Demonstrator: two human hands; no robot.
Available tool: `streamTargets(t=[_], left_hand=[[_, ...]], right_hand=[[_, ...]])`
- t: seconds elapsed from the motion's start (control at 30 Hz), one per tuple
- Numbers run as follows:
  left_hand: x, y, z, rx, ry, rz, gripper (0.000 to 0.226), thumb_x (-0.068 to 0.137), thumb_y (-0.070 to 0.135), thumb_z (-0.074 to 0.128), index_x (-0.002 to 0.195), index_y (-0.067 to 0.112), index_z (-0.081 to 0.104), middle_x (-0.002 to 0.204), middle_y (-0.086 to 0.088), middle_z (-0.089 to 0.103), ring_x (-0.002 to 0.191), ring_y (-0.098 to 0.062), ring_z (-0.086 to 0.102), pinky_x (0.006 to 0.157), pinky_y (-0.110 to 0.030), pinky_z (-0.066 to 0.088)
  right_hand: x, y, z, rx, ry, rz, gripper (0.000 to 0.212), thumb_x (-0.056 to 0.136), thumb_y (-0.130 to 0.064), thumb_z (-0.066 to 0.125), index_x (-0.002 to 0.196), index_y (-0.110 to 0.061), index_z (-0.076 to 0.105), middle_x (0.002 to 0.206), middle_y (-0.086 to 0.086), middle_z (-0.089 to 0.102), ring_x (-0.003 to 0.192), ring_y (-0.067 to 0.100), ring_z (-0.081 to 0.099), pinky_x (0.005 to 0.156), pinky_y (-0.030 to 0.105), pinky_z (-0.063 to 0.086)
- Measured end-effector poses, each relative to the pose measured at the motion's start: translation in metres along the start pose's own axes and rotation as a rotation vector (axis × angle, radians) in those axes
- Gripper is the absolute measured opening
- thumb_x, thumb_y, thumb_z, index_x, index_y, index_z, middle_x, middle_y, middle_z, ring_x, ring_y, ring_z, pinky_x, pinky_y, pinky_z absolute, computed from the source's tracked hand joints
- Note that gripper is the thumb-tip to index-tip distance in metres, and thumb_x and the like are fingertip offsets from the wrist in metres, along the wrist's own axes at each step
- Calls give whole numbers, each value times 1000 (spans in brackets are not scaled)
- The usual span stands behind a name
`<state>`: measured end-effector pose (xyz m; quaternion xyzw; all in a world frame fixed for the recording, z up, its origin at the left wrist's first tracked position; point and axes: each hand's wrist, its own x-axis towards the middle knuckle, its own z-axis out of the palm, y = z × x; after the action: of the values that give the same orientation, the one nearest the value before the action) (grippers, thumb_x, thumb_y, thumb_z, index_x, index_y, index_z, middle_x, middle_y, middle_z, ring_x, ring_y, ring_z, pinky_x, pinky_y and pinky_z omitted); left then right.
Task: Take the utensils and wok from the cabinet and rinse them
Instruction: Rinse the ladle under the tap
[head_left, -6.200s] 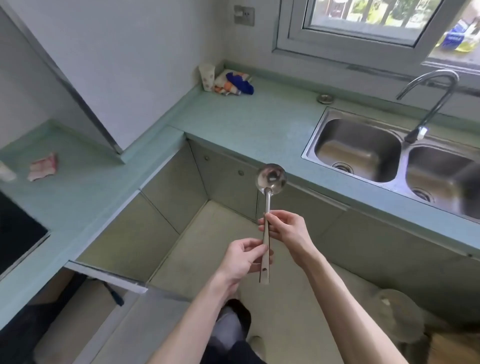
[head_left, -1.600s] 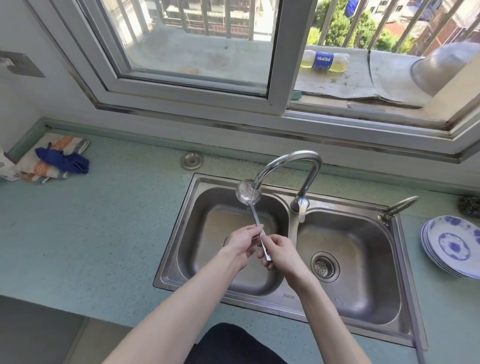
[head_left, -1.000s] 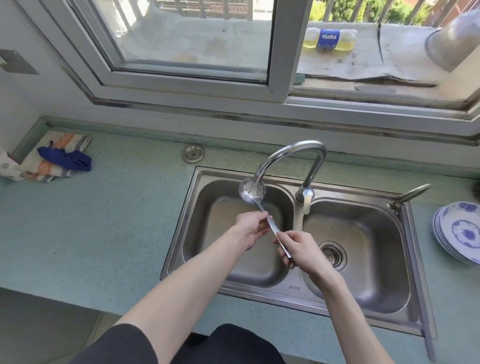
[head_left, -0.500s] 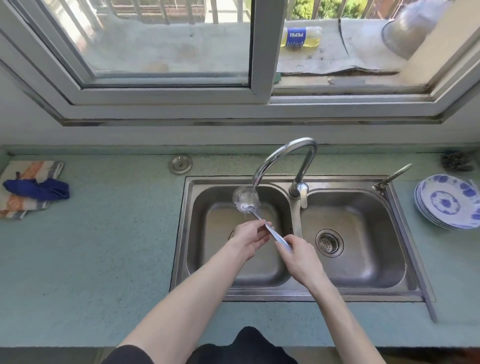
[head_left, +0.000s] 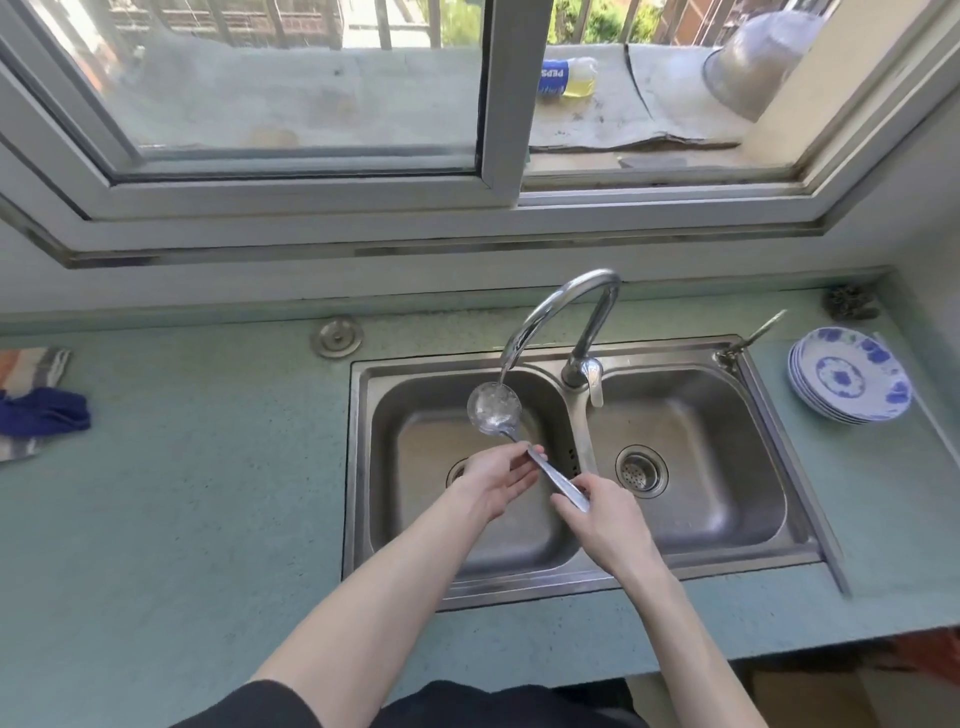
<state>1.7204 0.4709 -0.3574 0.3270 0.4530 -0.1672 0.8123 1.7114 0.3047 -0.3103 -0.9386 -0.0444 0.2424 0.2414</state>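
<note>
A steel ladle (head_left: 511, 423) is held over the left basin of the double sink (head_left: 810, 525), its round bowl at the 11 o'clock end and its flat handle running down toward 5 o'clock. Water from the curved tap (head_left: 558, 312) falls straight into the ladle's bowl, which looks full and glistening. The left hand (head_left: 498, 480) holds the handle just below the bowl, fingers curled round the shaft with the palm turned up. The right hand (head_left: 605, 512) pinches the far end of the handle between thumb and fingers, over the ridge that divides the two basins. Both forearms reach in from 6 o'clock.

The right basin shows a strainer drain (nothing else lies in it that can be made out). At 3 o'clock from the sink, a stack of blue-and-white plates (head_left: 849, 382) sits on the pale green counter (head_left: 182, 493), with a dark scouring pad (head_left: 852, 306) just beyond at 1 o'clock from them. At 9 o'clock, near the frame's edge, a blue cloth (head_left: 44, 415) lies on a striped towel (head_left: 34, 364). A round metal cap (head_left: 336, 338) is set in the counter at 10 o'clock from the sink. Outside the window, a bottle (head_left: 566, 78) lies on the ledge beside an upturned metal basin (head_left: 753, 57).
</note>
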Motion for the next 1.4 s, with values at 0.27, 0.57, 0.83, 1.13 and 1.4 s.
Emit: streamTargets(t=[0.27, 0.57, 0.83, 1.13, 1.4], left_hand=[[2, -7, -3, -82, 46, 47, 6, 99, 9, 63, 96, 6, 67, 79, -5, 77, 81, -19, 73, 62, -25, 59], [-5, -11, 3, -44, 122, 173, 23, 91, 12, 76, 110, 0, 71, 91, -11, 79, 83, -21, 77, 72, -27, 61], [-1, -11, 8, -7, 190, 253, 32, 86, 9, 81, 113, -2, 68, 85, -11, 77, 70, -19, 76, 68, -26, 59], [6, -10, 13, 221, 261, 380, 28, 80, 17, 87, 95, 6, 66, 81, -10, 74, 68, -19, 71, 61, -24, 51], [6, -5, 16, 238, 170, 433, 15, 91, 7, 74, 104, 0, 74, 71, -1, 65, 60, -12, 57, 55, -17, 46]], right_hand=[[2, 13, 0, 195, -101, -55, 13, 97, -41, 62, 102, -30, 67, 80, -6, 73, 72, 17, 68, 77, 36, 56], [2, 31, -2, 469, -218, -86, 16, 105, -32, 58, 100, -24, 72, 64, -1, 63, 59, 14, 62, 57, 21, 45], [6, 41, 13, 538, -201, -73, 27, 109, -31, 51, 97, -21, 73, 65, -2, 64, 62, 13, 62, 59, 24, 45], [-3, 40, 34, 715, -201, -5, 43, 112, -38, 42, 97, -10, 70, 65, 0, 44, 61, 18, 42, 57, 30, 35], [0, 37, 40, 810, -153, 31, 46, 111, -40, 42, 96, -6, 67, 64, -3, 34, 56, 11, 29, 52, 24, 23]])
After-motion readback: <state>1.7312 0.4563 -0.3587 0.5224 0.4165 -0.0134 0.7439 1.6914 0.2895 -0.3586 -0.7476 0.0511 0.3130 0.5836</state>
